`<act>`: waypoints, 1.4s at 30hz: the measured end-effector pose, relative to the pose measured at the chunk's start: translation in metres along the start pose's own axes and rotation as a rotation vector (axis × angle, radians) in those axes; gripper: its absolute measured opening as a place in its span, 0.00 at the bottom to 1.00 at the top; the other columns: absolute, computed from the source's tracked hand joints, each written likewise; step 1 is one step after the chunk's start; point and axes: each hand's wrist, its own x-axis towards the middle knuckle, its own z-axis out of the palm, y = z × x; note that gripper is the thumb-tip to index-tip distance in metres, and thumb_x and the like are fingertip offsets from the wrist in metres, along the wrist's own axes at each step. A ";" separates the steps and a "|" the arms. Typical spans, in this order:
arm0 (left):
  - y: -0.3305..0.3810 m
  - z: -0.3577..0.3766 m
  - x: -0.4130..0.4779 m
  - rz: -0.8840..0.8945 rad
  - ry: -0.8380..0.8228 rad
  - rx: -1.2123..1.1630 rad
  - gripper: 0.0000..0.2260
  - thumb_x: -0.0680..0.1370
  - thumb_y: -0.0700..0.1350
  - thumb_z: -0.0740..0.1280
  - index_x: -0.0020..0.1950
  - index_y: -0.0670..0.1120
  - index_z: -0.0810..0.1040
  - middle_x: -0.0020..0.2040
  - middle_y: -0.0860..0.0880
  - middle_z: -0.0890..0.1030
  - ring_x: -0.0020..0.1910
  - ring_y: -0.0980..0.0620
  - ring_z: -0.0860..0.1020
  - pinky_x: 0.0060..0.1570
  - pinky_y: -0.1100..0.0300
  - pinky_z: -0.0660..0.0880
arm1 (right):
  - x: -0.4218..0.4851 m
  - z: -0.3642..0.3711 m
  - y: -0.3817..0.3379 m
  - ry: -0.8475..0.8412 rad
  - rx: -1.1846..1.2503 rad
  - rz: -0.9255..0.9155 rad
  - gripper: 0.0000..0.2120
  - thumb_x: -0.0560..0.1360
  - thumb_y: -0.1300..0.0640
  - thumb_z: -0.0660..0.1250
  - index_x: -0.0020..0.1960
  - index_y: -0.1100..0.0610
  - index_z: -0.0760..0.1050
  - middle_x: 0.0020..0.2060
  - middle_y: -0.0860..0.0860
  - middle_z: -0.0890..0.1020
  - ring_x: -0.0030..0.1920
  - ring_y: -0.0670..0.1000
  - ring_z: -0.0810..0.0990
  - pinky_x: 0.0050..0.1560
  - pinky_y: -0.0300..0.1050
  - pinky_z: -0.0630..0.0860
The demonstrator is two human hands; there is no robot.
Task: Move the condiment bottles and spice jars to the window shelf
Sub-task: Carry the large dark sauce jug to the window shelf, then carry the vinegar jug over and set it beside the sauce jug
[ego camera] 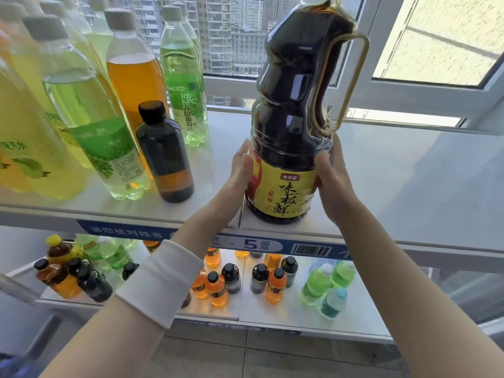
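A large dark soy sauce bottle (293,105) with a yellow label and a side handle stands upright on the white window shelf (381,173), near its front edge. My left hand (240,167) presses against the bottle's left side at the label. My right hand (331,175) cups its right side. Both hands grip the bottle between them. A small dark bottle with a black cap (165,154) stands on the same shelf to the left.
Several tall green, yellow and amber drink bottles (90,110) crowd the shelf's left part. The window frame (409,96) runs behind. A lower shelf (286,315) holds several small orange, dark and green bottles. The top shelf is bare right of the soy sauce.
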 end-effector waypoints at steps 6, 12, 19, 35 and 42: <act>-0.011 0.016 -0.002 0.047 0.082 -0.114 0.33 0.73 0.64 0.46 0.74 0.49 0.57 0.67 0.49 0.71 0.60 0.62 0.74 0.53 0.68 0.74 | -0.015 0.005 0.023 0.113 0.122 0.160 0.39 0.69 0.27 0.44 0.73 0.48 0.60 0.65 0.43 0.73 0.64 0.40 0.71 0.67 0.44 0.68; -0.010 0.019 -0.001 0.051 0.125 -0.098 0.31 0.74 0.62 0.46 0.73 0.49 0.58 0.70 0.45 0.67 0.67 0.54 0.68 0.57 0.72 0.71 | -0.013 0.013 0.033 0.178 0.181 0.231 0.28 0.79 0.41 0.41 0.70 0.51 0.66 0.59 0.48 0.77 0.56 0.42 0.76 0.49 0.31 0.73; -0.007 0.021 0.000 0.070 0.115 -0.132 0.31 0.73 0.60 0.46 0.73 0.48 0.58 0.69 0.45 0.69 0.66 0.55 0.70 0.58 0.70 0.71 | -0.014 0.015 0.034 0.219 0.193 0.200 0.29 0.77 0.38 0.42 0.69 0.52 0.66 0.60 0.50 0.77 0.61 0.46 0.75 0.58 0.40 0.72; -0.017 0.085 -0.062 0.442 0.582 0.205 0.30 0.79 0.58 0.51 0.72 0.36 0.59 0.74 0.36 0.57 0.74 0.46 0.57 0.72 0.54 0.57 | -0.097 -0.026 0.019 0.372 -0.287 0.106 0.43 0.67 0.24 0.46 0.75 0.48 0.53 0.74 0.43 0.58 0.72 0.41 0.55 0.74 0.44 0.53; -0.052 0.204 -0.131 0.536 0.174 0.491 0.21 0.81 0.52 0.52 0.70 0.42 0.62 0.74 0.42 0.59 0.74 0.45 0.57 0.73 0.51 0.52 | -0.244 -0.112 0.004 0.626 -0.728 0.110 0.40 0.71 0.29 0.44 0.75 0.51 0.54 0.69 0.38 0.55 0.72 0.38 0.50 0.73 0.38 0.48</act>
